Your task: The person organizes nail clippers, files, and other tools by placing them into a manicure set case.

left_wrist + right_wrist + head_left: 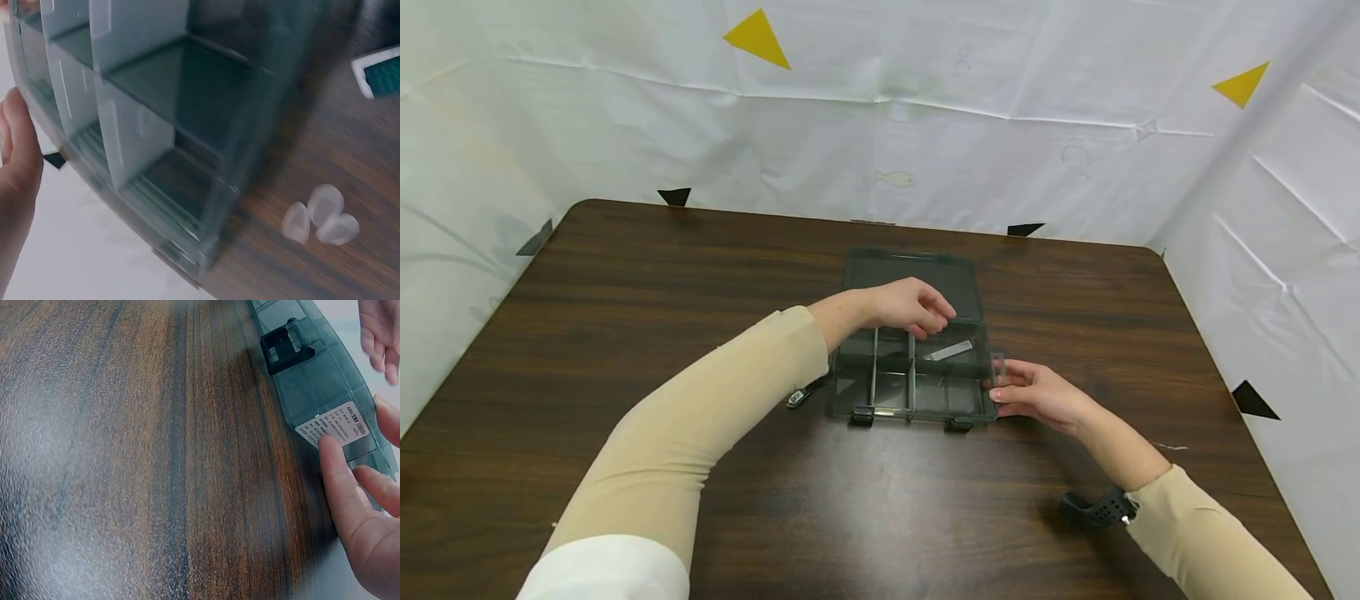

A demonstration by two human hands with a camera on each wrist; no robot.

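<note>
Head view: mid-worktop, open compartment box steadied at its right end by right hand, fingers straight against wall; left hand above, fingers curled, grip unclear.

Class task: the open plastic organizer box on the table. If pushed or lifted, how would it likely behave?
The box is probably stiff: its thin dividers stand straight. It is likely light, since most compartments look empty. It may slide on the smooth table; the right hand touches its end, perhaps steadying it.
</note>
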